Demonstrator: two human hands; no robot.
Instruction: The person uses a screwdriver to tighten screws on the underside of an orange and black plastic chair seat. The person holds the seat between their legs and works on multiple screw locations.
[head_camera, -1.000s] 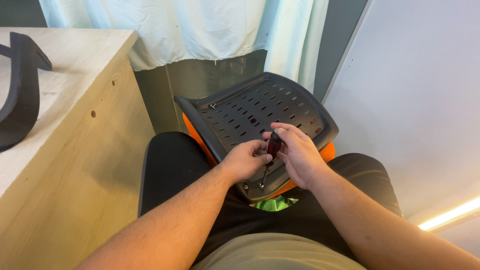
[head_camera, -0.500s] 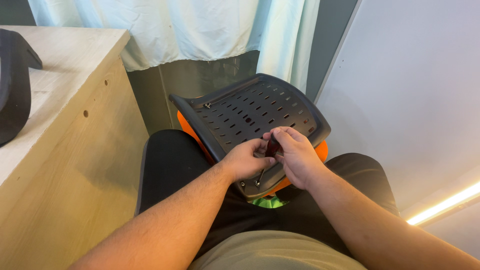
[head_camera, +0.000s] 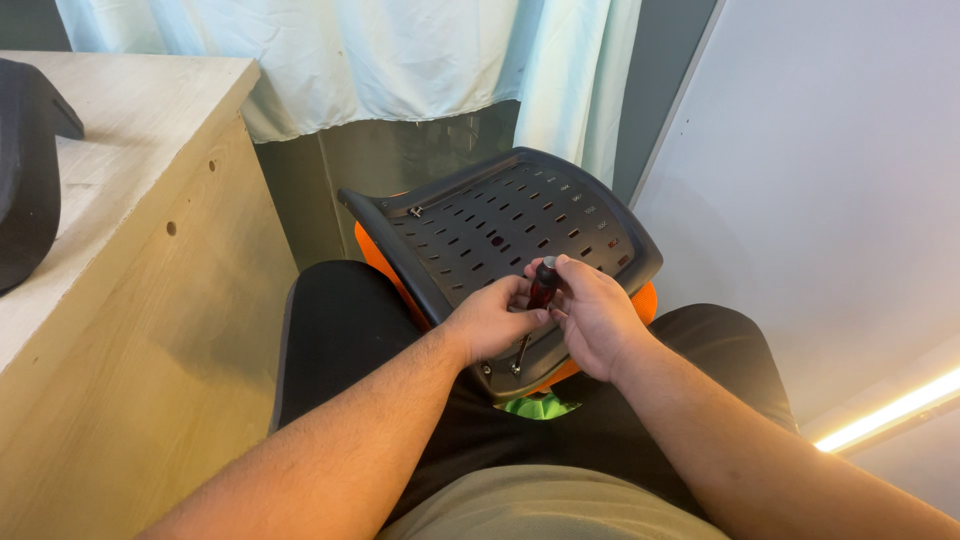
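Head view shows both hands, left (head_camera: 493, 322) and right (head_camera: 590, 312), with fingers closed round a screwdriver (head_camera: 540, 288) set at the near edge of the slotted seat panel (head_camera: 480, 215) on the lap (best kept upright, pressed firmly into the screw).

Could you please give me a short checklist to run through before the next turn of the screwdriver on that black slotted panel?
1. Screwdriver held: ok, both the left hand and the right hand wrap its handle.
2. Tip seated in a screw: cannot tell, the shaft meets the panel's near edge, but the contact is too small to see.
3. Black slotted panel supported: ok, it rests on the lap over an orange part.
4. Shaft upright: not ok, it leans.
5. Far corner screw present: ok.
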